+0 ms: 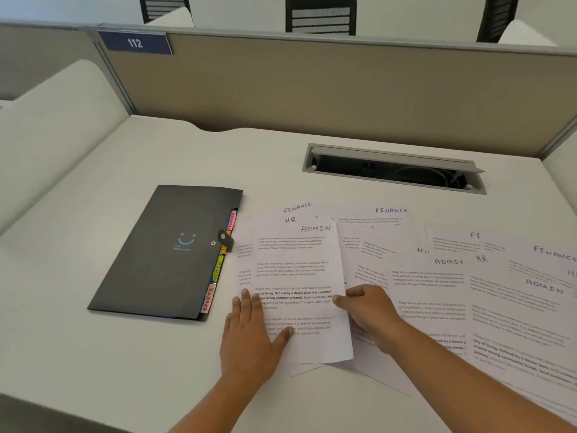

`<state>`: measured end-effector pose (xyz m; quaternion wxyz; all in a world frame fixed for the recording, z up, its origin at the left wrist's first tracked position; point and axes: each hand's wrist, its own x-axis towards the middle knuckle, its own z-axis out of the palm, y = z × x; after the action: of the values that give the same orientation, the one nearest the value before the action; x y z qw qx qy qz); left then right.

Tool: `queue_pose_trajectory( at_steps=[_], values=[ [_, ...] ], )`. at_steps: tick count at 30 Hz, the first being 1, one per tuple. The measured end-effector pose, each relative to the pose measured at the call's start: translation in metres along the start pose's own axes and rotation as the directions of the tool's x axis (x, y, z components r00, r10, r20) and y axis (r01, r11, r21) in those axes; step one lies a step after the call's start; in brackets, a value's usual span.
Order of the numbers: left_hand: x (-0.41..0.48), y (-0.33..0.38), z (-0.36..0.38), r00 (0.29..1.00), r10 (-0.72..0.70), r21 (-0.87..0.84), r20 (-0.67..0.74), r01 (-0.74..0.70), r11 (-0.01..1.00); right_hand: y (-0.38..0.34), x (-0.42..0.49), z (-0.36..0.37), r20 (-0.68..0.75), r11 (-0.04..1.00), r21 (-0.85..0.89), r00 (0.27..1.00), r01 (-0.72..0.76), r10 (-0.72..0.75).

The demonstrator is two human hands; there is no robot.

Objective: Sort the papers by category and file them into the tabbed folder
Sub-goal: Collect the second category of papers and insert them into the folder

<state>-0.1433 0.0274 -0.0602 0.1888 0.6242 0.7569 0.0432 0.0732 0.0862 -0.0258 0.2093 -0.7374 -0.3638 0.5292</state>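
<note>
Many loose papers point(437, 285) lie fanned over the right half of the desk point(93, 170), overlapping, headed by hand FINANCE, HR and ADMIN.

Item: ADMIN sheet point(296, 276), topmost of a small stack just right of the folder. Our left hand point(249, 332) lies flat and open on its lower left corner, fingers spread, pinning and not gripping. Our right hand point(368, 310) rests at its right edge, fingers curled; we cannot tell whether they pinch the edge or only press it.

Item: dark folder point(162, 254), shut, its strap point(225, 240) over the snap, coloured tabs point(215, 273) showing along the right side, touching or nearly touching the stack's left edge. Nothing looks filed yet, in our judgement.

Hazards, as we judge them:
- Sheets under the ADMIN one bear HR and FINANCE headings; lifting by the edge may drag a second sheet along and mix categories.
- Several headings are half covered, so a misread is likely.
- The tabs are small and partly hidden; a wrong pocket is easy.
- Sliding the stack left may push it under the folder.
- The open cable slot point(393, 170) behind could swallow a sheet pushed back.
</note>
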Motion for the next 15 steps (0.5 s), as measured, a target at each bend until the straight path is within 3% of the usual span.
queue_pose_trajectory(
  at_steps=[4, 6, 10, 15],
  values=[
    [0.014, -0.016, -0.012, 0.980, 0.116, 0.101, -0.162, -0.100, 0.990, 0.000, -0.002, 0.002, -0.033, 0.993, -0.099, 0.997, 0.068, -0.071],
    [0.024, -0.033, -0.018, 0.973, 0.095, 0.161, -0.211, -0.061, 0.985, 0.001, -0.005, 0.000, -0.046, 0.988, -0.121, 0.994, 0.094, -0.100],
    [0.038, -0.069, -0.024, 0.991, -0.034, 0.188, -0.127, 0.058, 0.980, 0.007, -0.004, -0.003, -0.047, 0.983, -0.128, 0.989, 0.132, -0.139],
    [0.041, -0.085, -0.031, 0.998, -0.053, 0.190, -0.046, 0.061, 0.980, 0.012, -0.009, -0.017, -0.095, 0.986, -0.068, 0.983, 0.151, -0.157]
  ],
)
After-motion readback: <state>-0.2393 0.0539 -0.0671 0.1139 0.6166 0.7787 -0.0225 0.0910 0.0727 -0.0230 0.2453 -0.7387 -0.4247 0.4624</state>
